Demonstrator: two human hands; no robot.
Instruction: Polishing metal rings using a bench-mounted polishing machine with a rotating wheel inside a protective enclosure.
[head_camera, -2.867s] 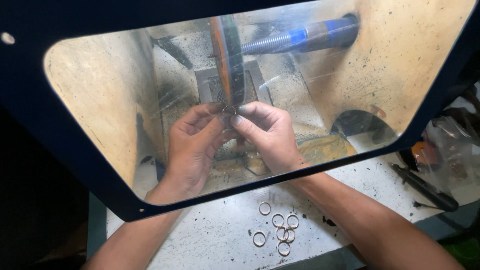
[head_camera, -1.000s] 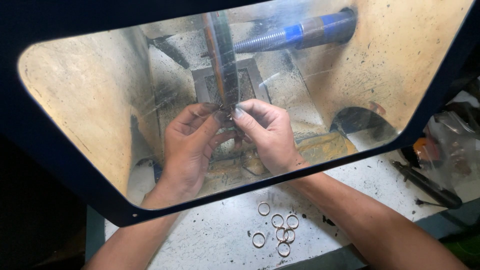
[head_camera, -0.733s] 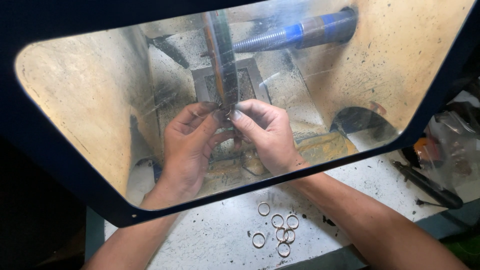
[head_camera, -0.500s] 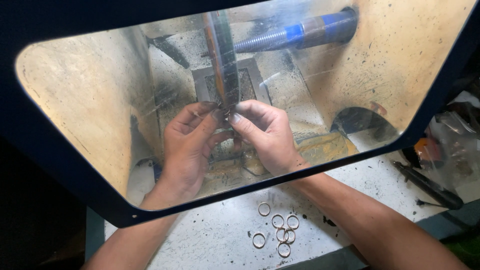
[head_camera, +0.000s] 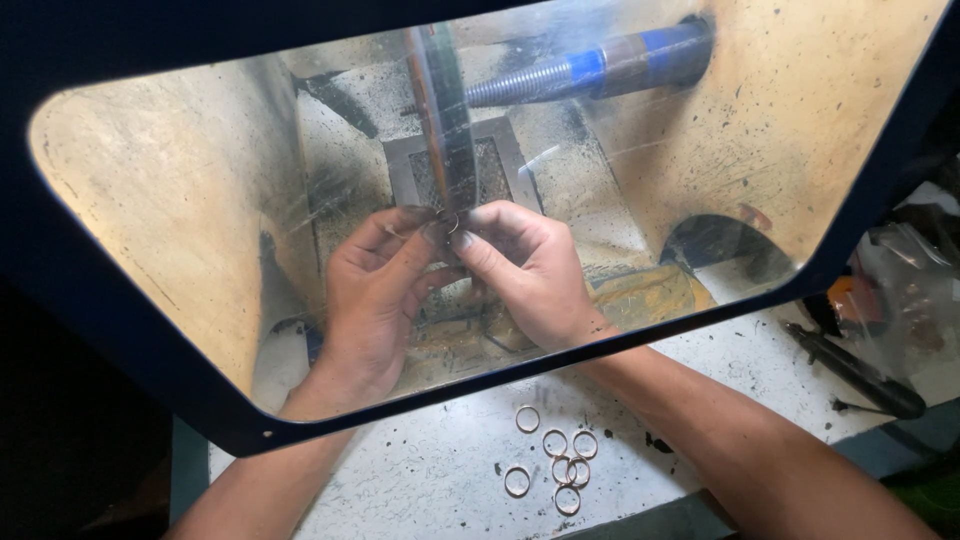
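Behind a clear, scratched shield (head_camera: 180, 220) both my hands reach into a dusty enclosure. My left hand (head_camera: 375, 290) and my right hand (head_camera: 525, 270) pinch a small metal ring (head_camera: 451, 222) together between thumbs and fingertips. The ring is pressed against the lower edge of a thin upright polishing wheel (head_camera: 440, 110). The wheel sits on a threaded shaft (head_camera: 520, 82) with a blue sleeve that runs off to the right.
Several loose metal rings (head_camera: 560, 455) lie on the speckled white bench (head_camera: 420, 480) near me. A dark hand tool (head_camera: 850, 365) rests at the right. The shield's dark blue frame (head_camera: 120, 360) borders the opening. A grille (head_camera: 495, 165) lies behind the wheel.
My hands stay pinched on the ring at the wheel, with only slight finger shifts. The view has drifted a little since the oldest frame.
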